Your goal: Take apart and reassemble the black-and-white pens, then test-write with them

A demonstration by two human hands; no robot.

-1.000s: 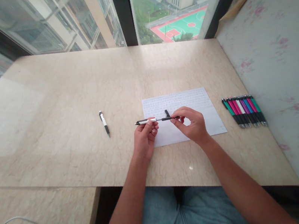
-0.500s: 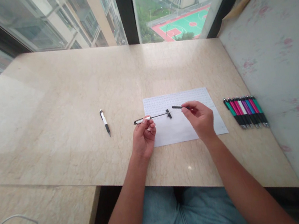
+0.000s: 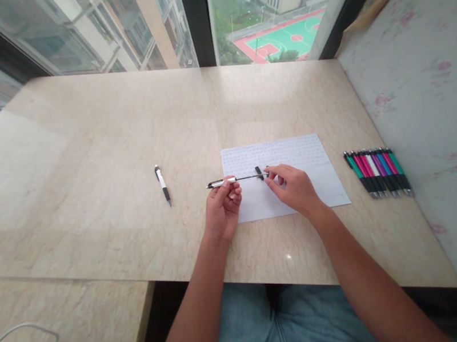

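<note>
Pen barrel (image 3: 232, 180) at left edge of paper (image 3: 311, 198)
Left fingers (image 3: 226, 186) pinch it, presumably steadying; right fingers (image 3: 274, 170), near-closed at refill (image 3: 249, 177), hold uncertain.

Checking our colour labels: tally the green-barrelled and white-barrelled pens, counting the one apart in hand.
Green: 2 (left-end pen and right-end pen of the row)
White: 3 (row pen, loose pen, held pen in the left hand)
Total: 5

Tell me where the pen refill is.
In the head view, the refill extends right from the white pen barrel in the left hand toward the right hand, over the paper.
</note>
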